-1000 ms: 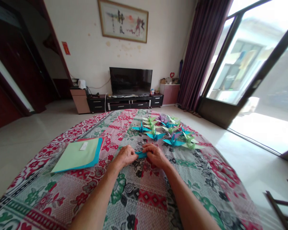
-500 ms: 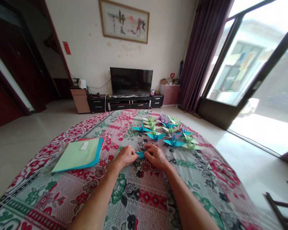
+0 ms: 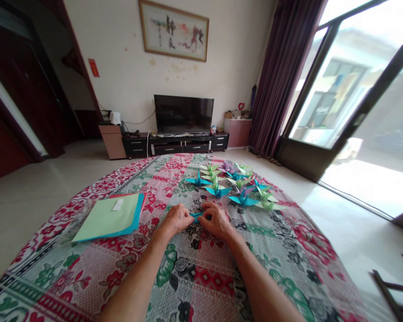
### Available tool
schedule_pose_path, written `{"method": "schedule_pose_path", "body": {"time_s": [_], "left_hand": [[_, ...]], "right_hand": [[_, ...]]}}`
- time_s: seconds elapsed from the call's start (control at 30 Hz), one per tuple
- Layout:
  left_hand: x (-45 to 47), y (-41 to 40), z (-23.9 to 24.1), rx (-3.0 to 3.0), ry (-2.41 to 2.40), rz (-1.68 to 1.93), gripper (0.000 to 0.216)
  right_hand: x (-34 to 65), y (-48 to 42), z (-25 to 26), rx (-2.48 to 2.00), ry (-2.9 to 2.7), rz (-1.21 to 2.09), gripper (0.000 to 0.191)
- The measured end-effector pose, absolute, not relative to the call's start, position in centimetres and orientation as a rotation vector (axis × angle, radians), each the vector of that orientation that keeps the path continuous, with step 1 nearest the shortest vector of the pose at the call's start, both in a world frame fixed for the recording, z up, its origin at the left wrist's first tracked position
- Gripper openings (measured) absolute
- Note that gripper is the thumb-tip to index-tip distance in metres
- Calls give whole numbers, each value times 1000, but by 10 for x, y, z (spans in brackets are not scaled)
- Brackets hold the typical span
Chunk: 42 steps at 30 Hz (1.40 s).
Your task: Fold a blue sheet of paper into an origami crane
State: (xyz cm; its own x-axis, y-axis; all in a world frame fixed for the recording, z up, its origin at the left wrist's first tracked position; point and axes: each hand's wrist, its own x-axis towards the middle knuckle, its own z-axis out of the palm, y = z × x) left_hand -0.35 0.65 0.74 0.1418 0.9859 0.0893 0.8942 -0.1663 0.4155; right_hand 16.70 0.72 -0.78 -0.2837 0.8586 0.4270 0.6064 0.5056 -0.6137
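A small folded piece of blue paper (image 3: pixel 198 216) lies on the floral tablecloth (image 3: pixel 195 268) in the middle of the round table. My left hand (image 3: pixel 177 218) pinches its left end with curled fingers. My right hand (image 3: pixel 215 219) presses and grips its right end, fingers bent over it. Most of the paper is hidden between the two hands. Just beyond my hands stands a cluster of several folded paper cranes (image 3: pixel 237 185) in blue, green and purple.
A stack of paper sheets (image 3: pixel 110 216), green on top over blue and red, lies at the left of the table. Beyond the table are a TV (image 3: pixel 183 113) on a dark cabinet, a curtain and glass doors at the right.
My right hand has shifted slightly left along the blue paper, closer to my left hand. Less of the paper shows between them. The left hand has stayed put.
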Motion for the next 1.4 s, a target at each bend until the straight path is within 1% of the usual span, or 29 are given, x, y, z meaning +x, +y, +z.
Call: {"method": "schedule_pose_path", "body": {"time_s": [0.2,0.33,0.5,0.87,1.13,1.23,1.4], "left_hand": [[-3,6,7,2180,1826,503,24],[-5,4,6,2169,1790,583,19],[-9,3,3,2192,1722,627,13],[-20,2,6,2226,1531,598,10],[-24,2,4,2178,1495,595,13],[-24,2,6,2164,1502,581,14],[-26,2,7,2162,1495,579,20]], "right_hand": [[165,9,-14,-1166,-2004,416,13],[165,11,-16,-1144,-2002,434,7],[166,14,-17,-1118,-2001,471,7],[172,17,-16,-1112,-2017,539,10],[177,19,-15,-1072,-2083,518,9],[179,19,-14,-1063,-2111,517,15],[178,19,-14,-1022,-2150,485,39]]}}
